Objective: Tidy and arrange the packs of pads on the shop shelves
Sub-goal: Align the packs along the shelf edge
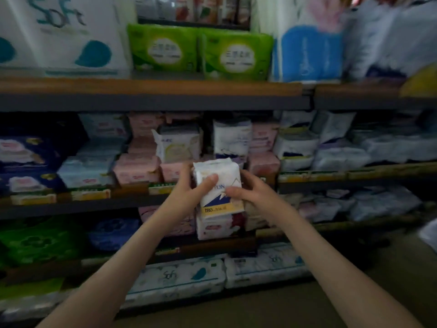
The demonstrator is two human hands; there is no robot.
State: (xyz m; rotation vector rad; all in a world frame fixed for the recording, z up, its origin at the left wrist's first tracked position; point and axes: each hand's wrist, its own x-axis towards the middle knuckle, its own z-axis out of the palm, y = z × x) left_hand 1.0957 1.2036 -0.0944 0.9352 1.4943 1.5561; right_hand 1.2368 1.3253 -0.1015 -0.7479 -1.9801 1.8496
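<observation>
A shop: shelves stacked with packaged pads

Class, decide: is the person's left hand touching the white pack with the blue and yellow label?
Touching. In the head view the left hand lays its thumb across the white pack, no gap.

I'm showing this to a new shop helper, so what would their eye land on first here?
First, the white pack with a blue and yellow band, held up in the middle of the view by the left hand and the right hand, each with a thumb on its front. Next, the two bright green packs side by side on the top shelf, and the big white Soft pack to their left.
</observation>
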